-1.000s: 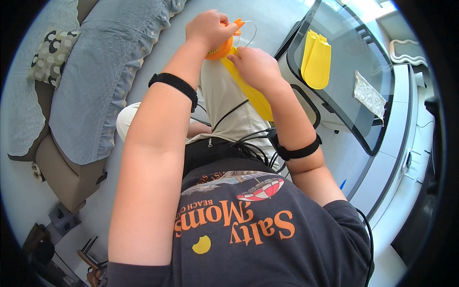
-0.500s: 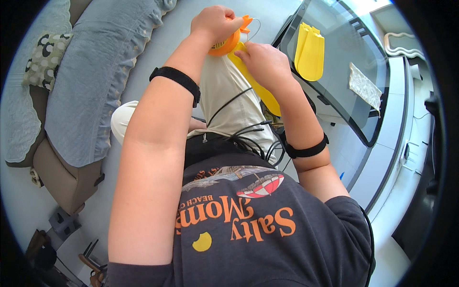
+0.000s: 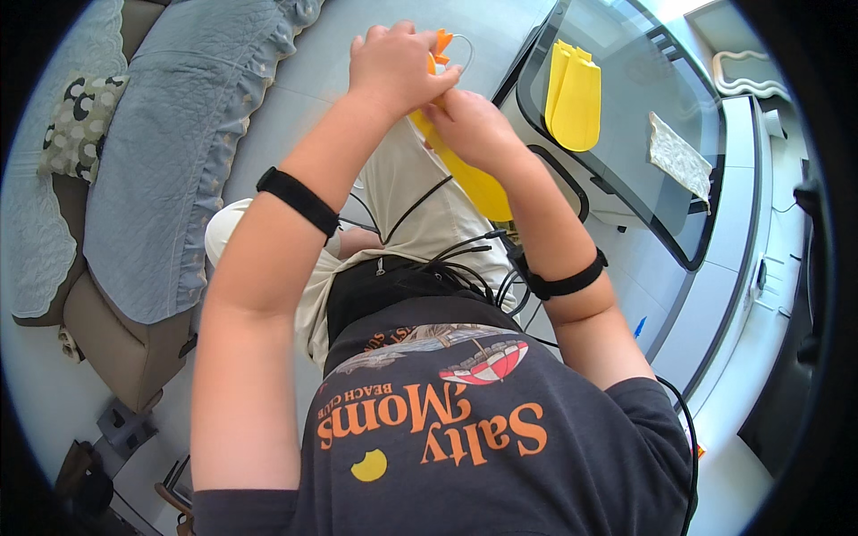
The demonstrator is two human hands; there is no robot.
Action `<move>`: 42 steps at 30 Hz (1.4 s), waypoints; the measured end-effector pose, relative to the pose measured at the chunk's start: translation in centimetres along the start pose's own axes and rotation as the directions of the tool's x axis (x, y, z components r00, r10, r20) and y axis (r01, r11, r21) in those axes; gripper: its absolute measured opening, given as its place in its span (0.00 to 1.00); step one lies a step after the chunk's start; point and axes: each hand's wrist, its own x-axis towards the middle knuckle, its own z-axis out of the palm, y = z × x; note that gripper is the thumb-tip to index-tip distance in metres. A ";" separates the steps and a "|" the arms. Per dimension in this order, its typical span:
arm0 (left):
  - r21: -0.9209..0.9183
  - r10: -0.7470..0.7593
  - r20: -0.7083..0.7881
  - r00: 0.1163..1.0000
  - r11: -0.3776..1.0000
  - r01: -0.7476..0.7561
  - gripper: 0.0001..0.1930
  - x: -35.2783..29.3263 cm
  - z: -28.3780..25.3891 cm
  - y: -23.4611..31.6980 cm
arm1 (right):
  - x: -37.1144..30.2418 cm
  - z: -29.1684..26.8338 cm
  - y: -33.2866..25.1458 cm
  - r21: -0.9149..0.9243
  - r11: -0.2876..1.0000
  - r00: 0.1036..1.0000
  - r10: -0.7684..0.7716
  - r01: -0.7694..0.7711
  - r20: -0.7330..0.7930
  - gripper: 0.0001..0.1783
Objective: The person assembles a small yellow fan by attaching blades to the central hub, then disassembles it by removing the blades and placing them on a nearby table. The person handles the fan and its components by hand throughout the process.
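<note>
Above my lap, my left hand (image 3: pixel 393 70) is wrapped around an orange round object (image 3: pixel 441 43) with a jagged top, a white part and a thin pale loop. Most of that object is hidden behind my fingers. My right hand (image 3: pixel 474 132) is closed on the narrow upper end of a flat yellow strip (image 3: pixel 483 189), whose wide rounded end points down toward my lap. My two hands meet at the thumbs, where the orange object and the strip's upper end come together. Whether those two touch is hidden.
Right of my hands stands a glass-topped table (image 3: pixel 639 170) with stacked yellow strips (image 3: pixel 575 98) and a whitish patterned sheet (image 3: pixel 677 159). A sofa (image 3: pixel 170 161) with a grey-blue cover is at left. Black cables (image 3: pixel 474 255) lie across my lap.
My left hand has turned over the orange object and now covers most of it. My right hand, with the yellow strip, has shifted slightly left and down, closer to the left hand.
</note>
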 end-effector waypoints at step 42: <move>-0.400 -0.701 0.636 0.323 0.059 0.915 0.14 -20.3 -0.8 -33.9 | 0.9 -16.4 30.3 -0.182 0.783 0.734 0.438 -0.595 -0.519 0.38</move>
